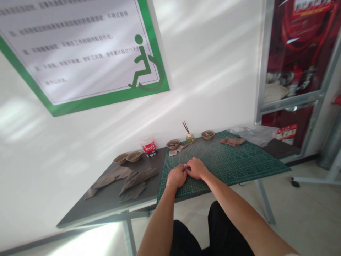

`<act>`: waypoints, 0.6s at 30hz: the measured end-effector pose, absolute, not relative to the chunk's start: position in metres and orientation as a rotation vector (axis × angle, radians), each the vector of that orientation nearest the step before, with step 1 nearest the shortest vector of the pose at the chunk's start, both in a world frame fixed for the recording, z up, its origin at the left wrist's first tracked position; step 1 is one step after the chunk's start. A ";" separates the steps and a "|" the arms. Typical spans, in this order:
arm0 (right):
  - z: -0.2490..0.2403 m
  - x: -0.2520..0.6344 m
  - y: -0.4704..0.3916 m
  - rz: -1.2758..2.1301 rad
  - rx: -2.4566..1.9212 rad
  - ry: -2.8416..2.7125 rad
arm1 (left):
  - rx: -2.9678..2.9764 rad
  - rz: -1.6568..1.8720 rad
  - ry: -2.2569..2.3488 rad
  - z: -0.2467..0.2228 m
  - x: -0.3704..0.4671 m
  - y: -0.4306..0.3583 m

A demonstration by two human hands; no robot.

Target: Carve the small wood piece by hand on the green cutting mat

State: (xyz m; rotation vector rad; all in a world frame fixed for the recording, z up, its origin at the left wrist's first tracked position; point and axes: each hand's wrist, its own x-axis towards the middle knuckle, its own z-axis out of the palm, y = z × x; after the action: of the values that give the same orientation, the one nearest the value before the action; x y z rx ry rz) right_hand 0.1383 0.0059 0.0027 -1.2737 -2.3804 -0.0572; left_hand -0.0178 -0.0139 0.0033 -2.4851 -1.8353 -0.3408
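Note:
My left hand point(177, 176) and my right hand point(196, 168) meet over the near part of a green cutting mat point(226, 160). The fingers of both are curled in and closed, fingertips close together. A small pale bit shows between them, too small and covered to name. Just beyond the hands lie small pale square pieces point(173, 153). Behind these sits a small brown bowl point(173, 144) with little dark and light pieces in it. A glass jar point(190, 138) holding thin dark sticks stands to its right.
Two brown bowls point(134, 156) and a red-labelled plastic tub point(149, 147) stand at the back left. Grey-brown cloths point(137, 181) lie on the grey table point(106, 206). Back right are another bowl point(207, 134), a brown cloth point(232, 141) and a clear plastic bag point(254, 133).

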 end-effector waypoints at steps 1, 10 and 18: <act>0.002 0.138 0.006 -0.055 -1.291 -2.368 | -2.480 -0.342 -1.829 0.003 -0.018 -0.013; 0.001 0.135 0.007 -0.087 -1.403 -2.263 | -2.447 -0.306 -1.840 0.000 -0.020 -0.012; 0.004 0.136 0.005 -0.076 -1.418 -2.304 | -2.444 -0.288 -1.835 0.002 -0.019 -0.013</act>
State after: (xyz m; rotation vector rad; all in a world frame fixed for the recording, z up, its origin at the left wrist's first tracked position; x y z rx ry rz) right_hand 0.1357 0.0055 0.0043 -1.4184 -2.3042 -0.0758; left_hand -0.0190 -0.0126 0.0015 -2.4435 -1.8355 -0.2885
